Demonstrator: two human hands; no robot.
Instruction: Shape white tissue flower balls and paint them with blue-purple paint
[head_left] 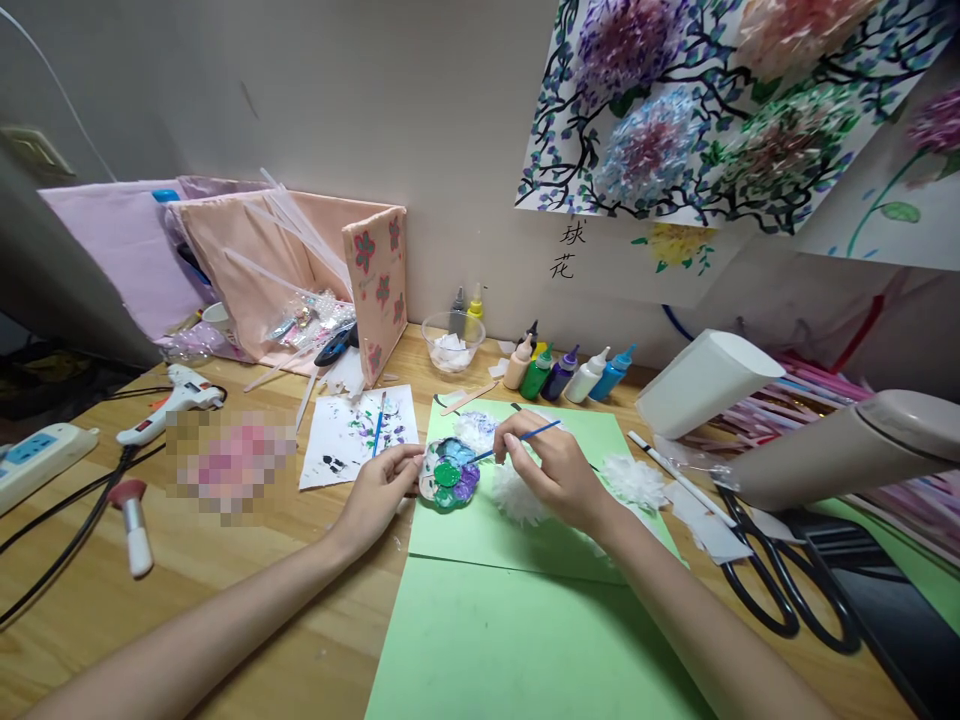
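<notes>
My right hand [551,465] is closed on a thin blue paintbrush [541,430], whose tip reaches down to the right part of a flower-shaped paint palette [448,475]. Green, blue and purple paint lies in the palette. At its left edge my left hand [386,490] grips the rim with fingers and thumb. The palette rests over the edge of light green paper [517,640]. White fluffy paper flowers lie on that paper, one [634,482] to the right of my right hand and another partly under it.
Paint bottles [562,375] and a clear bowl [453,345] stand near the wall. On the left are a paint-marked sheet [322,425] with a second brush, a glue gun [176,400] and a makeup brush [135,530]. Black scissors [787,590] lie on the right.
</notes>
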